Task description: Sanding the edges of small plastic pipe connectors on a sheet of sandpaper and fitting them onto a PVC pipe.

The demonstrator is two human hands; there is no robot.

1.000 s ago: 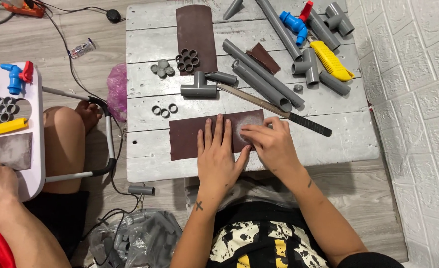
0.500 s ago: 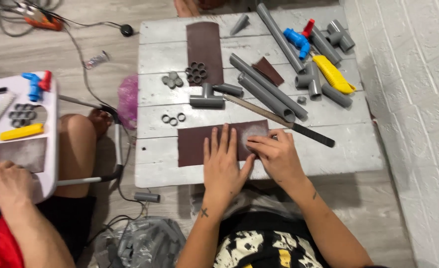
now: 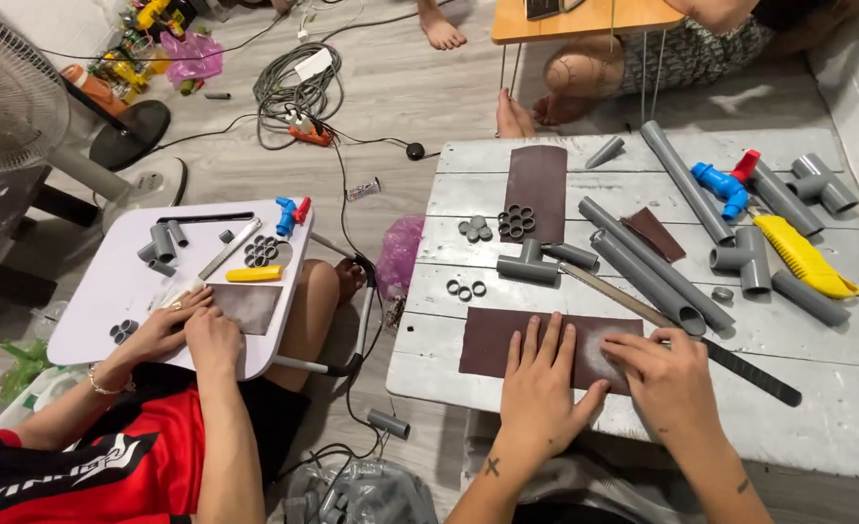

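A brown sandpaper sheet (image 3: 483, 351) lies near the front edge of the grey wooden table (image 3: 837, 437). My left hand (image 3: 541, 388) rests flat on it with fingers spread, pressing it down. My right hand (image 3: 672, 383) is beside it on the sheet's right end, fingertips bent down onto a pale worn patch (image 3: 594, 357). Whatever may be under those fingertips is hidden. A long dark file (image 3: 749, 374) lies just beyond my right hand.
Further back on the table lie grey pipes (image 3: 643, 262), elbow fittings (image 3: 745, 262), loose rings (image 3: 466, 288), a second sandpaper sheet (image 3: 536, 180), a yellow knife (image 3: 803, 257) and a blue valve (image 3: 720, 184). At left, a co-worker's hands (image 3: 187, 325) work sandpaper on a white lap table (image 3: 99, 301). Cables (image 3: 298, 87) and a fan (image 3: 12, 97) are on the floor.
The view has swung up and left, showing more floor and the co-worker. Both my hands stay on the sandpaper; the right fingertips remain on the pale patch.
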